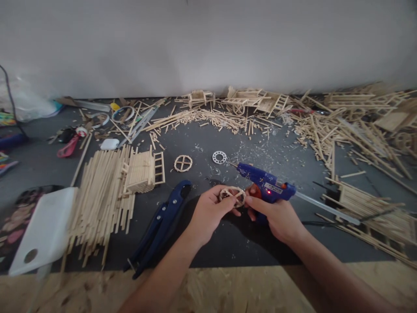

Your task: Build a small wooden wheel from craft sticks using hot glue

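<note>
Fingers of the left hand point(209, 210) pinch a wooden wheel point(234, 190); those of the right hand point(280, 216) hold the glue gun point(261, 176). The wheel is probably light, stiff, fragile: grip its rim.

Everything's shot from a single head-worn cam, tipped forward and down. The blue glue gun point(257, 177) is looked down on from its near side, pretty close up; the grey wall point(208, 48) is caught beyond it, a tan surface point(228, 289) nearer than it.
</note>
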Demonstrator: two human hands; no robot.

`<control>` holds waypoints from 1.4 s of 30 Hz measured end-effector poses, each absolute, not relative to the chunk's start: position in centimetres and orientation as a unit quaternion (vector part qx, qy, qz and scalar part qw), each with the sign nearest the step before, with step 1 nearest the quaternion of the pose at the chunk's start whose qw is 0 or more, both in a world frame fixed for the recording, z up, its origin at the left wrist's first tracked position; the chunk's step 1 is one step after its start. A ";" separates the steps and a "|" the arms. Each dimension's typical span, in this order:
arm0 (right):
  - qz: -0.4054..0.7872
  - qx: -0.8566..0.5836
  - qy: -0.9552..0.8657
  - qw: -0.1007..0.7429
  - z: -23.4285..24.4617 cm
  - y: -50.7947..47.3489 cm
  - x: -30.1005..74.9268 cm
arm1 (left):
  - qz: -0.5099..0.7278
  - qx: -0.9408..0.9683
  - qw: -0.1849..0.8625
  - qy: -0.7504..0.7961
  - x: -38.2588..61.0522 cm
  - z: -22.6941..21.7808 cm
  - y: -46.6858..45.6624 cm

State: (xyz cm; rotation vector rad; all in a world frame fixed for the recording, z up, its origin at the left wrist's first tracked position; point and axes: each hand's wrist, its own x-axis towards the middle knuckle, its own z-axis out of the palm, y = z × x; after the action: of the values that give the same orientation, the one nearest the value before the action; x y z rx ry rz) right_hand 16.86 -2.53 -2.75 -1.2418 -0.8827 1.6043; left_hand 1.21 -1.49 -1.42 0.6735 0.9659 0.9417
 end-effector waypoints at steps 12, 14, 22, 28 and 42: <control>0.609 -0.545 -0.390 0.424 -3.1 -2.6 17.1 | 0.413 0.326 0.726 0.443 1.5 -1.5 -1.6; 0.606 -0.548 -0.395 0.421 -3.2 -2.7 17.2 | 0.413 0.328 0.722 0.447 1.6 -1.4 -1.6; 0.578 -0.573 -0.407 0.414 -3.2 -2.7 17.1 | 0.406 0.333 0.703 0.480 1.8 -1.4 -1.5; 0.602 -0.547 -0.405 0.419 -3.2 -2.6 17.2 | 0.401 0.335 0.700 0.487 1.7 -1.5 -1.6; 0.553 -0.589 -0.422 0.412 -1.9 -2.6 16.8 | 0.393 0.346 0.710 0.472 1.5 -1.3 -1.6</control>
State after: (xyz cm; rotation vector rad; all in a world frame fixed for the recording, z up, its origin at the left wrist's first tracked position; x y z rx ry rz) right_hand 16.79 -2.60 -1.86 -1.4819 -1.0614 1.3907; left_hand 1.52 -1.58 -1.30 0.7674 1.0471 0.8720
